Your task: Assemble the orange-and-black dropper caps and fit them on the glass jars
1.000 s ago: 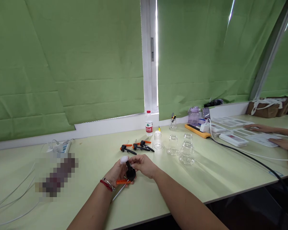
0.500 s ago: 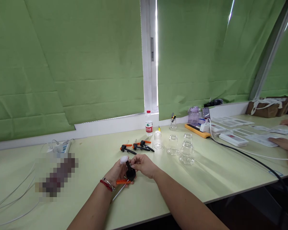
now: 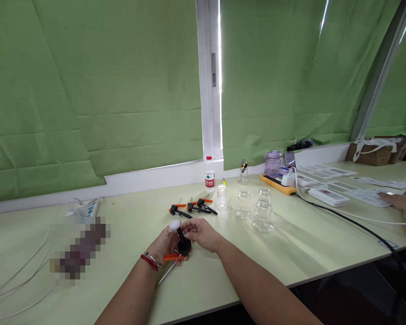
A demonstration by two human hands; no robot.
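My left hand (image 3: 164, 243) is wrapped round a black part with an orange lever (image 3: 183, 245) just above the table's near side. A thin metal rod (image 3: 169, 273) slants down from it toward me. Something white and translucent (image 3: 174, 225) shows at the upper end of its black stem, by my left thumb; I cannot tell whether it is joined on. My right hand (image 3: 203, 234) pinches at the stem from the right, its fingertips partly hidden. Beyond my hands lie several similar black-and-orange parts (image 3: 192, 207) with rods.
Several clear glass jars (image 3: 264, 216) and a water bottle (image 3: 209, 174) stand behind to the right. An orange power strip (image 3: 277, 185) trails a black cable. Farther right, another person's hand (image 3: 401, 203) rests on white sheets (image 3: 367, 197). A blurred patch (image 3: 81, 250) and cables lie left.
My hands and the part in them have hardly moved. At the far right, the other person's farther hand has shifted, along with the white sheet near it.
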